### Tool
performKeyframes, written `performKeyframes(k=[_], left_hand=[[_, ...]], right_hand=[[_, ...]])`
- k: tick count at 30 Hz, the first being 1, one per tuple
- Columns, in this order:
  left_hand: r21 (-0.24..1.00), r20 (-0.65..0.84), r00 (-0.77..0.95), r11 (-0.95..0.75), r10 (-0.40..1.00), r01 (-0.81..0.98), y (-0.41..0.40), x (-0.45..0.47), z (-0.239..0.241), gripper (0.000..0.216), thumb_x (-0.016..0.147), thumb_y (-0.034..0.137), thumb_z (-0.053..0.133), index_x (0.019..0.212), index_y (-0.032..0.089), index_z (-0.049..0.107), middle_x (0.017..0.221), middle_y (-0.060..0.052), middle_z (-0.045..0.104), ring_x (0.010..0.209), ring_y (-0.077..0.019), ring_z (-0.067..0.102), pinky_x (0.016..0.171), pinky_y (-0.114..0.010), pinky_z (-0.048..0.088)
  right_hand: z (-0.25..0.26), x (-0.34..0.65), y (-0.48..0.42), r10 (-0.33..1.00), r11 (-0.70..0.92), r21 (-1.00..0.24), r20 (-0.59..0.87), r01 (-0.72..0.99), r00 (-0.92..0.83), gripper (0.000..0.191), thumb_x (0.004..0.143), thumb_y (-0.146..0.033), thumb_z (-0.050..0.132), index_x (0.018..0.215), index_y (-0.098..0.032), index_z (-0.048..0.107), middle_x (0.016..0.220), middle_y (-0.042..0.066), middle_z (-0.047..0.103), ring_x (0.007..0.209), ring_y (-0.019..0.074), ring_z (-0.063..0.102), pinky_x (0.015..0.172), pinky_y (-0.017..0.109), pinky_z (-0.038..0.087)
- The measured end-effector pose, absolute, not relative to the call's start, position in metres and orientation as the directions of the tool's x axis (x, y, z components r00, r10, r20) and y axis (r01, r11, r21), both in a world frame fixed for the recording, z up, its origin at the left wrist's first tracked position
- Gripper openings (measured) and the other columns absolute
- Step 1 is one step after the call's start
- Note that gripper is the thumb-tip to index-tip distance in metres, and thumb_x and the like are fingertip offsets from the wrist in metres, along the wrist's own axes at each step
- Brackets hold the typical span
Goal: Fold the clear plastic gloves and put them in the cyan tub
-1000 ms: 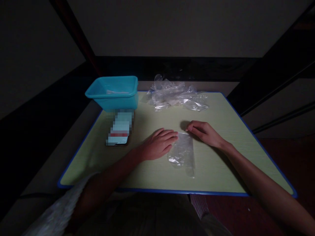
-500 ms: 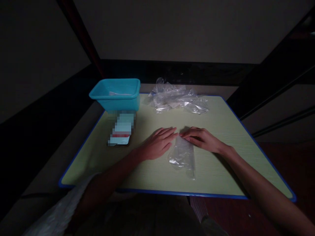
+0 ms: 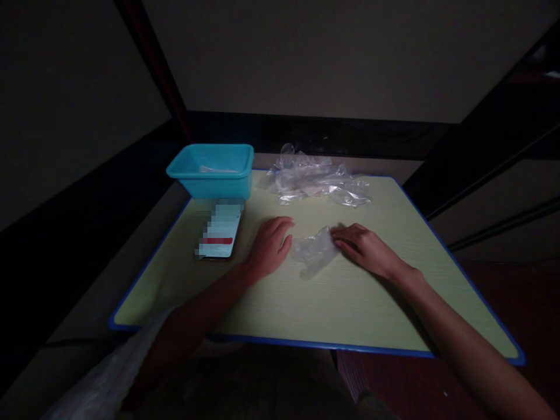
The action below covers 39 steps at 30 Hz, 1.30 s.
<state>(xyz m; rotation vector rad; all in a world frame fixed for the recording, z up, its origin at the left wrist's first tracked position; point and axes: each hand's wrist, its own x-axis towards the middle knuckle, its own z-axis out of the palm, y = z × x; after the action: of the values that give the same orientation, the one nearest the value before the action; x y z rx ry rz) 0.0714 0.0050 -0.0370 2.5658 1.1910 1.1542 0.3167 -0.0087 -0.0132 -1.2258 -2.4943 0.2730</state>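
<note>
- The right hand [image 3: 365, 248] lies on the table [image 3: 350, 303] with its fingers stretched toward the left — the fingertips [image 3: 339, 234] rest on the right end of a clear plastic glove [image 3: 312, 254], pinning it down rather than closing round it.
- The plastic glove lies crumpled near the middle of the table, between the two hands, its loose end trailing toward the near edge.
- The left hand [image 3: 269, 245] rests flat, palm down, just left of the glove; its fingers are loosely spread and hold nothing — whether the fingertips touch the plastic cannot be told in this dim light.
- A phone [image 3: 219, 232] with a lit screen lies on the table just left of the left hand.
- A blue plastic tub [image 3: 212, 172] stands at the far left corner, right behind the phone; something pale shows inside it, too dim to make out.
- A heap of clear plastic gloves [image 3: 317, 181] sits along the far edge, to the right of the tub and well apart from the hands.
</note>
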Motion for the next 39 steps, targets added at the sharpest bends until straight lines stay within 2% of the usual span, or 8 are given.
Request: performKeyframes(k=[4,8,12,17,24,28,32,39], left_hand=[[0.386,0.618,0.347,-0.657,0.705,0.647,0.009,0.067,-0.039,0.020,0.079,0.007,0.045,0.095,0.015,0.056,0.102,-0.010,0.062,0.097,-0.0222,0.057,0.086,-0.038,0.046],[0.393,0.620,0.324,-0.640,0.714,0.660,0.010,0.066,-0.039,0.020,0.078,0.006,0.045,0.093,0.015,0.055,0.102,-0.011,0.061,0.098,-0.0231,0.057,0.086,-0.039,0.046],[0.392,0.613,0.339,-0.647,0.714,0.654,0.006,0.069,-0.038,0.019,0.078,0.007,0.046,0.092,0.016,0.055,0.102,-0.010,0.061,0.099,-0.0225,0.057,0.086,-0.038,0.046],[0.383,0.600,0.374,-0.664,0.707,0.642,-0.001,0.073,-0.035,0.019,0.079,0.007,0.046,0.093,0.016,0.055,0.104,-0.010,0.061,0.099,-0.0220,0.057,0.087,-0.038,0.046],[0.379,0.586,0.402,-0.677,0.704,0.631,-0.007,0.078,-0.030,0.020,0.082,0.009,0.044,0.095,0.014,0.057,0.106,-0.012,0.061,0.101,-0.0228,0.056,0.090,-0.039,0.046],[0.326,0.476,0.517,-0.688,0.712,0.648,-0.019,0.096,-0.019,0.028,0.086,0.015,0.041,0.110,0.010,0.054,0.123,-0.015,0.055,0.114,-0.0240,0.050,0.099,-0.040,0.041],[0.219,0.271,0.663,-0.715,0.698,0.664,-0.029,0.124,-0.012,0.047,0.092,0.024,0.032,0.133,0.001,0.033,0.143,-0.019,0.034,0.133,-0.0227,0.030,0.109,-0.039,0.029],[0.159,0.047,0.659,-0.657,0.750,0.737,-0.028,0.143,-0.023,0.064,0.095,0.040,0.028,0.136,-0.009,0.024,0.146,-0.024,0.021,0.137,-0.0274,0.017,0.113,-0.035,0.019]], right_hand=[[-0.014,0.310,-0.014,0.838,0.539,-0.254,0.255,0.803,-0.482,0.034,0.091,-0.024,0.037,0.094,-0.011,0.068,0.100,0.013,0.068,0.092,0.0253,0.062,0.085,0.043,0.048],[-0.013,0.307,-0.019,0.821,0.559,-0.205,0.276,0.804,-0.500,0.040,0.093,-0.028,0.033,0.107,-0.006,0.064,0.116,0.016,0.062,0.101,0.0253,0.059,0.090,0.041,0.047],[-0.018,0.306,-0.021,0.762,0.641,-0.095,0.188,0.761,-0.619,0.050,0.095,-0.037,0.028,0.130,-0.006,0.046,0.136,0.017,0.046,0.121,0.0270,0.047,0.100,0.048,0.037],[-0.033,0.306,-0.022,0.769,0.639,-0.037,0.066,0.768,-0.636,0.062,0.095,-0.047,0.021,0.142,-0.007,0.022,0.146,0.019,0.026,0.135,0.0266,0.024,0.106,0.054,0.024],[-0.042,0.296,-0.022,0.862,0.504,-0.007,0.073,0.864,-0.502,0.055,0.094,-0.035,0.022,0.143,-0.010,0.020,0.148,0.016,0.023,0.136,0.0258,0.022,0.106,0.052,0.024],[-0.044,0.290,-0.022,0.875,0.477,0.007,0.089,0.879,-0.476,0.055,0.092,-0.029,0.023,0.142,-0.008,0.022,0.147,0.017,0.025,0.135,0.0262,0.024,0.106,0.052,0.025],[-0.047,0.292,-0.022,0.861,0.496,0.016,0.122,0.868,-0.495,0.059,0.090,-0.031,0.029,0.144,-0.012,0.017,0.146,0.016,0.027,0.134,0.0279,0.027,0.104,0.053,0.027],[-0.045,0.292,-0.022,0.867,0.489,0.046,0.088,0.871,-0.491,0.057,0.087,-0.027,0.033,0.142,-0.014,0.025,0.147,0.016,0.027,0.133,0.0278,0.029,0.103,0.052,0.029]])
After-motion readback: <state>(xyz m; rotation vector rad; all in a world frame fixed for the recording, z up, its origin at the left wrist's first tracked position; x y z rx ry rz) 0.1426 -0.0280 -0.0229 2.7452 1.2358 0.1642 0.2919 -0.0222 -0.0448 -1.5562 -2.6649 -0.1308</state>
